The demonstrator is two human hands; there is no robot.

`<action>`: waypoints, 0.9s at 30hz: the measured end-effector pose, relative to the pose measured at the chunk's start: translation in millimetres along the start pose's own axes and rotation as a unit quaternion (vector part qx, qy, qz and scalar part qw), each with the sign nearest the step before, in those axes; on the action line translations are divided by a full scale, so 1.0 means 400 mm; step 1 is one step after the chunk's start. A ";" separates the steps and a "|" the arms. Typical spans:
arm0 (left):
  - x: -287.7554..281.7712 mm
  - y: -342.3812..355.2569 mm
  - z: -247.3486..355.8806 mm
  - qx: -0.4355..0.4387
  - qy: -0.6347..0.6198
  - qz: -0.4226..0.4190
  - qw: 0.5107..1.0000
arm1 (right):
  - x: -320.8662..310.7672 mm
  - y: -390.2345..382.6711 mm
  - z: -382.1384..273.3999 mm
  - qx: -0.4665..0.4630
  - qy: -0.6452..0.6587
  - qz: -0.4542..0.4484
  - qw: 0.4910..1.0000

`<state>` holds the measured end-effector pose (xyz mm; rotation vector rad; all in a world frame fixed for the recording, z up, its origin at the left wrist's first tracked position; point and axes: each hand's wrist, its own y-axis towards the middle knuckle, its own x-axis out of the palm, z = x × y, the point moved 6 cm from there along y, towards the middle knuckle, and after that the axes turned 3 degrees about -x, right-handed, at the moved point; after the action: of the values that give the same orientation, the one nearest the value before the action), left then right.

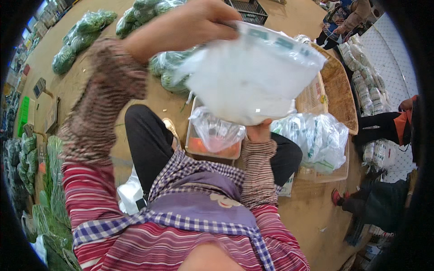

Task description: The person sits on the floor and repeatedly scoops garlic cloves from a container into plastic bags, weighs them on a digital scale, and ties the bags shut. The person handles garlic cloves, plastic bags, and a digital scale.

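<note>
My left hand [203, 29] is raised, its fingers closed on the top edge of a white translucent plastic bag [248, 74] with green print. My right hand [258, 131] grips the bag's lower edge, partly hidden behind it. Beneath, a basin [212, 152] holds a clear bag [217, 128] with orange-red contents showing. To the right of my right hand lies a pile of clear plastic bags [312, 140] with green print, in a crate.
Bundles of bagged greens [79, 45] lie behind and left [54, 180]. A black crate [246, 9] stands at the back; wicker baskets [337, 86] and stacked white packs [361, 72] are at right. Other people [350, 20] stand or crouch along the right [379, 203].
</note>
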<state>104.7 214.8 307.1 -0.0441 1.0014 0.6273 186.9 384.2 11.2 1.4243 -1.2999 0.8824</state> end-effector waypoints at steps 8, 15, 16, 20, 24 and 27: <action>0.527 -0.222 -0.569 -0.334 -0.100 0.155 0.924 | -0.193 -0.218 -0.078 -0.095 -0.050 0.364 0.925; 0.899 -0.402 -0.716 -0.647 -0.100 0.057 0.753 | -0.272 -0.286 -0.164 -0.115 -0.282 0.425 0.852; 0.910 -0.402 -0.735 -0.624 -0.118 0.076 0.769 | -0.263 -0.280 -0.166 -0.124 -0.312 0.427 0.840; 0.922 -0.404 -0.775 -0.575 -0.146 0.207 0.778 | -0.270 -0.259 -0.152 -0.090 -0.450 0.447 0.768; 0.908 -0.394 -0.782 -0.592 -0.178 0.197 0.761 | -0.250 -0.218 -0.135 -0.062 -0.553 0.362 0.748; 0.943 -0.423 -0.801 -0.588 -0.199 0.190 0.761 | -0.216 -0.170 -0.110 -0.032 -0.632 0.308 0.710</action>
<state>86.9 152.6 -211.9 -0.8052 0.0555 1.5047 243.7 446.6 -71.8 1.5452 -2.9271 0.0690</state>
